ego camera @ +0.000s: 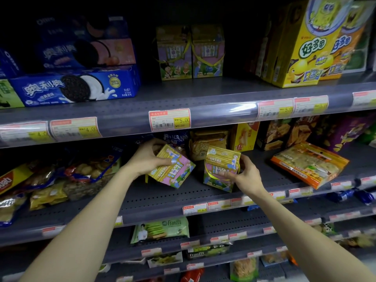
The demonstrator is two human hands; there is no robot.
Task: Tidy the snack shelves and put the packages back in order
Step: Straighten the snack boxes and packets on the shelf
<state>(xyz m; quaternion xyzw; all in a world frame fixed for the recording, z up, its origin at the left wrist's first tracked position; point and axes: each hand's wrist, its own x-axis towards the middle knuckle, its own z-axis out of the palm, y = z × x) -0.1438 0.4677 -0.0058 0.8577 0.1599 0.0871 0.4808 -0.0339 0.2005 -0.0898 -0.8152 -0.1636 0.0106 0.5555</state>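
Gripping one house-shaped box each on the middle shelf: left hand holds the tilted box, right hand the upright box. Risk: tilted one slipping off my thumb-side hold.

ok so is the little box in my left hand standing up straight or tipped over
Tipped. The box in the left hand leans sideways, its top edge slanting, while the box by the right hand stands upright.
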